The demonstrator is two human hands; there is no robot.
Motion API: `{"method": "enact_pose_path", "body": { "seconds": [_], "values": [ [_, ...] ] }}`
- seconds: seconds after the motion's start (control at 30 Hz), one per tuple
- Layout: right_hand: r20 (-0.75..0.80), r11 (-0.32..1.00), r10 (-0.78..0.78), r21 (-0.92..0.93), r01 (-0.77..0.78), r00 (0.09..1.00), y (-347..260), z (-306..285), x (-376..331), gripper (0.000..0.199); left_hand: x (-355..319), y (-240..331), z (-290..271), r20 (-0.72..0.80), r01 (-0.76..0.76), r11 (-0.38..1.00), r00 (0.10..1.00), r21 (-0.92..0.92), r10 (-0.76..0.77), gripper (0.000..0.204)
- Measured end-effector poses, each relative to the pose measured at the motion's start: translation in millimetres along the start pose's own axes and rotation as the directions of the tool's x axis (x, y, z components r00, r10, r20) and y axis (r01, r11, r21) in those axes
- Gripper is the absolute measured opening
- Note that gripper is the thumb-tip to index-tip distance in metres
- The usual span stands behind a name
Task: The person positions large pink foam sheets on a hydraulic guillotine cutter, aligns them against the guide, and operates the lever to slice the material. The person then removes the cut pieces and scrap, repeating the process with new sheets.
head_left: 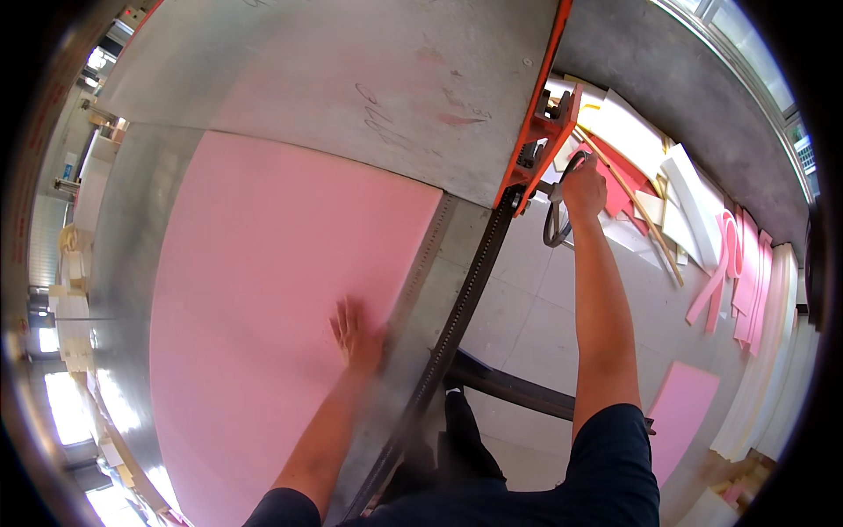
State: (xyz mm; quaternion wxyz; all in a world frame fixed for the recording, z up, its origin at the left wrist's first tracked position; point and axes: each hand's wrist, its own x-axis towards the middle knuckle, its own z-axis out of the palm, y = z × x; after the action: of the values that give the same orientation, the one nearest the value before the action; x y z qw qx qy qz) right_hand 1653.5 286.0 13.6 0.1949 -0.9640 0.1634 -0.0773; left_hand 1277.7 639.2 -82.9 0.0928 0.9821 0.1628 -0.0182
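A large pink foam sheet [263, 263] lies flat on a grey metal table, its far edge against a big metal panel [351, 79]. My left hand [353, 334] rests on the sheet near its right edge, fingers spread and slightly blurred. Off the table's right side, my right arm reaches forward to a black handwheel [555, 220]. My right hand [583, 188] is closed round the wheel's rim. The wheel sits beside an orange-red bracket [549, 132] at the panel's right corner. A toothed black rail [465, 307] runs along the table's right side.
Foam offcuts in white, red and pink [650, 176] are heaped on the floor at the far right, with a long wooden stick [628, 193] among them. A pink foam piece [680, 413] lies nearer. A dark curved bar [518, 388] crosses beside my legs. A grey wall [694, 105] stands at the right.
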Motion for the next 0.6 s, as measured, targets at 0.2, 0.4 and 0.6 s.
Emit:
{"method": "enact_pose_path", "body": {
  "seconds": [0.2,0.4,0.6],
  "values": [
    [-0.048,0.999,-0.037,-0.033,0.036,0.998,8,7,2,0.042,4,1,-5,-0.029,-0.043,0.999,0.999,-0.016,0.042,0.083],
    [-0.033,0.999,-0.029,-0.027,0.028,0.999,8,8,2,0.043,9,2,-5,0.075,-0.037,0.999,0.996,-0.003,0.038,0.084],
    [-0.045,0.999,-0.008,-0.044,0.006,0.999,5,7,4,0.041,8,4,-5,0.066,-0.042,0.999,0.997,-0.002,0.042,0.085]
  ]
}}
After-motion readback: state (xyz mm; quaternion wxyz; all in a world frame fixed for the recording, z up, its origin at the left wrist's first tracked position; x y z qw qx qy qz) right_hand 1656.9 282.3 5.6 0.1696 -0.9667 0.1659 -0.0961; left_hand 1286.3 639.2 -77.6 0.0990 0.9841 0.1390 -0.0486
